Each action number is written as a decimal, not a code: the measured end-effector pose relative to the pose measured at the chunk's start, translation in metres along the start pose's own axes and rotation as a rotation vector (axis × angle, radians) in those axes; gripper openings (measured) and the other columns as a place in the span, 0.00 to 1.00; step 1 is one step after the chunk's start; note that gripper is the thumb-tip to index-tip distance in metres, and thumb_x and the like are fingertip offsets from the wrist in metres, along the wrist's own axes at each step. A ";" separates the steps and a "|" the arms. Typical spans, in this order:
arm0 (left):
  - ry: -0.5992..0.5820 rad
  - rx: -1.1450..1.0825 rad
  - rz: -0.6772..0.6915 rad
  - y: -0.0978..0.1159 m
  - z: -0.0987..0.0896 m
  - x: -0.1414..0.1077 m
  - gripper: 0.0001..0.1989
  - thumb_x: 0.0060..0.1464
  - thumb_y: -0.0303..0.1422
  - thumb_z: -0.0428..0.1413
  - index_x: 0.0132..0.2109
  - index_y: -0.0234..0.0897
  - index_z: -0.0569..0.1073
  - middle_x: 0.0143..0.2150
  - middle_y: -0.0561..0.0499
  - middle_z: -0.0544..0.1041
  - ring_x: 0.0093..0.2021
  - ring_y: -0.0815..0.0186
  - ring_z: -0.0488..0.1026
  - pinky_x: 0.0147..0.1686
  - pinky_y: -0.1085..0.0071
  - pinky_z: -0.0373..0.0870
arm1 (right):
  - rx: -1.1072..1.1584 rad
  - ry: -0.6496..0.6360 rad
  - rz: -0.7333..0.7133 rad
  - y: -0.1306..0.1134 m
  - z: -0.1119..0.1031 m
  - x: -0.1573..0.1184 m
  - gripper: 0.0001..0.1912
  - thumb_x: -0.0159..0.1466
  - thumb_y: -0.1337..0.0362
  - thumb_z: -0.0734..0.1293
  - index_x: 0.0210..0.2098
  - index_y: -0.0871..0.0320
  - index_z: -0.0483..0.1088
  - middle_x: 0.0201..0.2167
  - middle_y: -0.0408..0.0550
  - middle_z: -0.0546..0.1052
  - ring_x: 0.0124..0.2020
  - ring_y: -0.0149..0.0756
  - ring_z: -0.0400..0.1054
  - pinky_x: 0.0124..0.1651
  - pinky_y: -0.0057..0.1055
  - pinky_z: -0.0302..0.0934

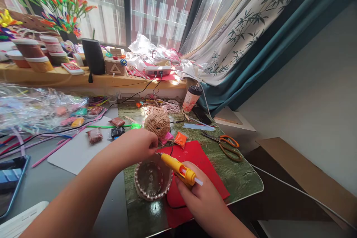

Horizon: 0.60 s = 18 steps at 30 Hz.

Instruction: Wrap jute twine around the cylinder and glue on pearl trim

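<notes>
My right hand [199, 193] is wrapped round a yellow glue gun [175, 163], with a whitish glue stick poking out of its back end. The gun's nozzle points up and left, close to the fingertips of my left hand [142, 147]. Those fingers are pinched together; what they hold, if anything, is too small to make out. Just below both hands stands a round clear bowl [152, 180] with a row of pearl-like beads round its rim. Under the gun lies a red sheet [206, 169]. A ball of brown twine [157, 123] sits behind my left hand.
Orange-handled scissors [228, 142] lie at the right, near a lidded paper cup [192, 98]. Small colored clay packets [95, 136] rest on a white sheet at left. A black cable runs across the table from a power strip [157, 70].
</notes>
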<state>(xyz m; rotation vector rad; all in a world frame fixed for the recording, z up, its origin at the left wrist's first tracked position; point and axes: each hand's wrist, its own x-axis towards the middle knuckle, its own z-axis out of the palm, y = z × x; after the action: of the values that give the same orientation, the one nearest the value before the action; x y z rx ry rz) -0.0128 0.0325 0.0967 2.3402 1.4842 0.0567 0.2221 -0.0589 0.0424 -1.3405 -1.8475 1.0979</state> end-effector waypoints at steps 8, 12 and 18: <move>0.016 0.005 -0.009 0.000 0.002 -0.001 0.09 0.55 0.31 0.58 0.33 0.45 0.83 0.31 0.51 0.84 0.28 0.61 0.74 0.26 0.66 0.57 | -0.134 -0.005 -0.047 0.000 0.002 -0.002 0.04 0.69 0.68 0.62 0.38 0.53 0.67 0.37 0.46 0.75 0.37 0.40 0.70 0.41 0.34 0.63; 0.010 0.009 -0.013 0.001 0.001 -0.001 0.09 0.55 0.32 0.57 0.33 0.45 0.83 0.31 0.51 0.84 0.28 0.61 0.73 0.26 0.66 0.56 | -0.157 0.000 -0.064 0.002 0.003 -0.001 0.05 0.68 0.69 0.62 0.39 0.53 0.67 0.38 0.47 0.75 0.37 0.41 0.70 0.40 0.34 0.62; 0.005 0.008 -0.010 0.001 0.001 -0.001 0.08 0.54 0.32 0.57 0.33 0.45 0.82 0.31 0.51 0.83 0.28 0.61 0.72 0.26 0.66 0.56 | -0.168 -0.043 -0.045 0.001 0.003 -0.001 0.06 0.67 0.71 0.62 0.39 0.53 0.67 0.37 0.47 0.74 0.37 0.41 0.69 0.42 0.34 0.62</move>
<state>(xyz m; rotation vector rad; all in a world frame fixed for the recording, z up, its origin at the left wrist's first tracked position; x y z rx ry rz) -0.0119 0.0308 0.0969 2.3404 1.5008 0.0539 0.2204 -0.0607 0.0399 -1.3705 -2.0296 0.9725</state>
